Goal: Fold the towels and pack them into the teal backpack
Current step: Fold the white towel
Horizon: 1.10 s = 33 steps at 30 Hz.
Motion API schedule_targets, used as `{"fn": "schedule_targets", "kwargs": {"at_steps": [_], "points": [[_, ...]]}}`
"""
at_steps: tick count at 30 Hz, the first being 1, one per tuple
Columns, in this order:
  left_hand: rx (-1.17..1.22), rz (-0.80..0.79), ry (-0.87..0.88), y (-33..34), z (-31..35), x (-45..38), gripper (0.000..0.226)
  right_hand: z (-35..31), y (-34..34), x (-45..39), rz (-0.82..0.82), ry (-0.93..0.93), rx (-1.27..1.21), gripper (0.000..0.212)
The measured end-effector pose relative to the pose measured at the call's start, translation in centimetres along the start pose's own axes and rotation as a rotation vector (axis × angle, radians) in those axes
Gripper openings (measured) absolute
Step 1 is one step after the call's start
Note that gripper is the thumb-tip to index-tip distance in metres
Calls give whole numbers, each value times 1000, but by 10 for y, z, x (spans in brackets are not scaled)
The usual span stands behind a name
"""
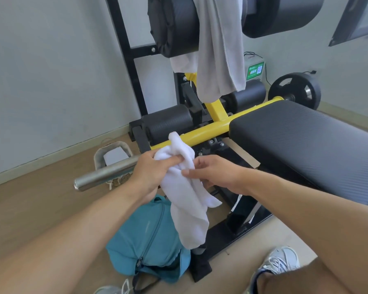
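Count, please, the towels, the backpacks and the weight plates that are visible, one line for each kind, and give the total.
Towels: 2, the white towel held by the left hand and right hand, and the grey towel draped over the machine.
Backpacks: 1, the teal backpack on the floor.
Weight plates: 1, the black plate.
Total: 4

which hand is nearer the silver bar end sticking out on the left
Left. The left hand lies right over the silver bar, gripping the white towel; the right hand pinches the towel farther right.
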<state>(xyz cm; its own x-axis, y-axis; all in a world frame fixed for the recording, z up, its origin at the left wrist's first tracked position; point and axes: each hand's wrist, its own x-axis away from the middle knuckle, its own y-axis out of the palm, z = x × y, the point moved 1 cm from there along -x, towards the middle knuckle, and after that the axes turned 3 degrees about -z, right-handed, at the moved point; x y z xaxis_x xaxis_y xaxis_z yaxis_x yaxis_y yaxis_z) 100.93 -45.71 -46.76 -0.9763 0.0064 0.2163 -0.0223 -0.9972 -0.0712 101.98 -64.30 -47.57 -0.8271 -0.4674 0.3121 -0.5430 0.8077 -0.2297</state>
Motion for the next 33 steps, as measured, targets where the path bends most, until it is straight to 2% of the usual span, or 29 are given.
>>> {"fn": "schedule_targets", "kwargs": {"at_steps": [4,6,8,10,12,15,18,20,22,24,28,33], "points": [[-115,-224,33,2,0,5,53,3,-1,-4,106,4,-51,23],[-221,-319,80,5,0,9,52,1,-3,-5,193,17,-113,21],[-230,-381,88,7,-1,10,57,0,-4,-6,267,48,-206,22],[-214,-396,98,9,-1,11,63,-3,-5,-6,267,61,-336,25],[-248,-332,159,9,-2,9,65,-10,-6,-4,211,12,-472,32],[-249,-148,209,7,-5,4,61,-18,-8,-3,105,-67,-573,39],[-141,-59,173,4,-6,0,58,-17,-11,1,76,-71,-394,30],[-105,-32,155,2,-7,-3,59,-13,-13,7,11,-4,-165,33],[-91,1,125,1,-10,-4,60,-6,-16,11,-36,82,-38,37],[-97,73,100,-1,-13,-6,55,-1,-19,10,8,135,-43,38],[-129,249,155,-5,-9,-9,20,-2,-19,9,75,142,-113,26],[-134,271,146,-6,-5,-8,23,-8,-19,10,258,81,-116,30]]}}
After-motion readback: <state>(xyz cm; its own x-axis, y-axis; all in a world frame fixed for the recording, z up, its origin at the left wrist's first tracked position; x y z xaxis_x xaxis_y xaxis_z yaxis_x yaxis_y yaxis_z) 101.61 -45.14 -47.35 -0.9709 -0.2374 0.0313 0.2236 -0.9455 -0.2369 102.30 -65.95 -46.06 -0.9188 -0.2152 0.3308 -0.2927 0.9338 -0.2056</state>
